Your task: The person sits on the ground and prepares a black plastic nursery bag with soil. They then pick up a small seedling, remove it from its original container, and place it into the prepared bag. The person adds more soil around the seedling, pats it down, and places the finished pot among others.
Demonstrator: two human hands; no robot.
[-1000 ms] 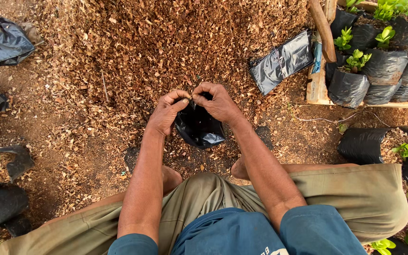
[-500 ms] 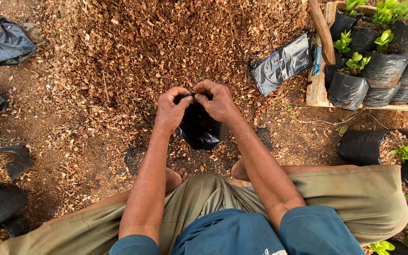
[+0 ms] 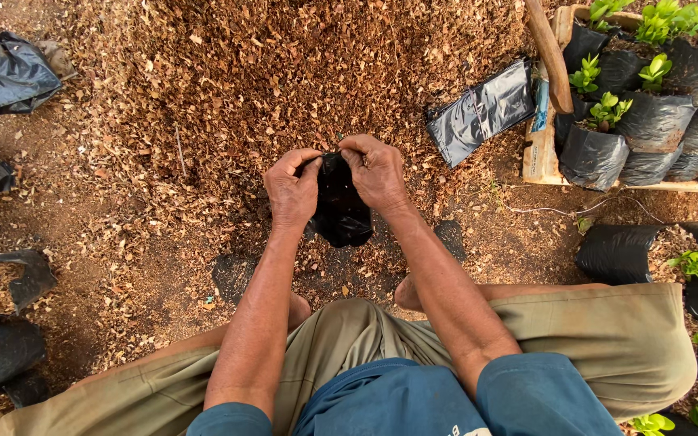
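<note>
While both hands pinch its top edge, one small black plastic bag (image 3: 341, 211) hangs between them above the heap of wood chips (image 3: 284, 73). The left hand (image 3: 293, 190) grips the bag's left corner with thumb and fingers closed on the plastic; the right hand (image 3: 377, 171) does the same at the right corner. Just right of the bag lies one flat stack of empty black bags (image 3: 481, 110). Beyond that stack, one wooden handle (image 3: 549, 55) leans over a wooden tray (image 3: 541, 145) of filled black bags with green seedlings; their count I cannot tell. Far left of the held bag, two crumpled black bags (image 3: 11, 74) lie on the ground.
</note>
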